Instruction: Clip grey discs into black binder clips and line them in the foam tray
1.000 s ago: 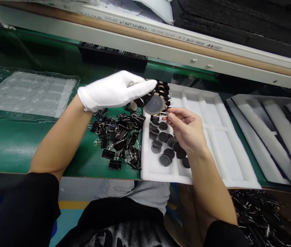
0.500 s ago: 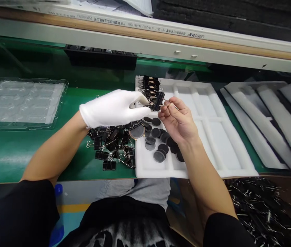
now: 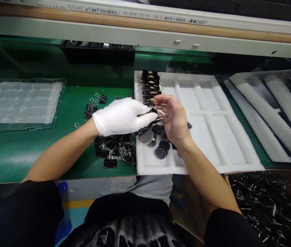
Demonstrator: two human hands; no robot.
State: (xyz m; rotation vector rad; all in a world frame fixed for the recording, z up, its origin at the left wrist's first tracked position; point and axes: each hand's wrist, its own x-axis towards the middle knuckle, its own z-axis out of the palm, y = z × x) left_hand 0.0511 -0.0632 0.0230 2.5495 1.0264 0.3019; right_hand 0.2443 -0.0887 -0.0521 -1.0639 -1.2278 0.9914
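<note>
My left hand (image 3: 124,116), in a white glove, pinches a black binder clip (image 3: 153,111) whose wire handles point right. My bare right hand (image 3: 173,118) is beside it, palm turned left, fingers bent and apart; its fingertips reach the near end of a row of binder clips (image 3: 150,82) along the tray's left edge. Tan edges show between the clips in that row. Below both hands, dark round discs (image 3: 161,151) lie in the white foam tray (image 3: 160,170). Loose binder clips (image 3: 110,163) are heaped left of the tray, partly hidden by the glove.
A clear plastic blister tray (image 3: 19,103) lies on the green table at left. White foam pieces (image 3: 264,116) lean at right. A black box (image 3: 97,51) stands at the back, under the shelf edge (image 3: 145,34). More binder clips (image 3: 266,206) fill a box at lower right.
My right hand has let go of the clip handles and opened slightly. My left hand has moved a little right and down, with a clip between its fingers. The row of clips reaches nearer.
</note>
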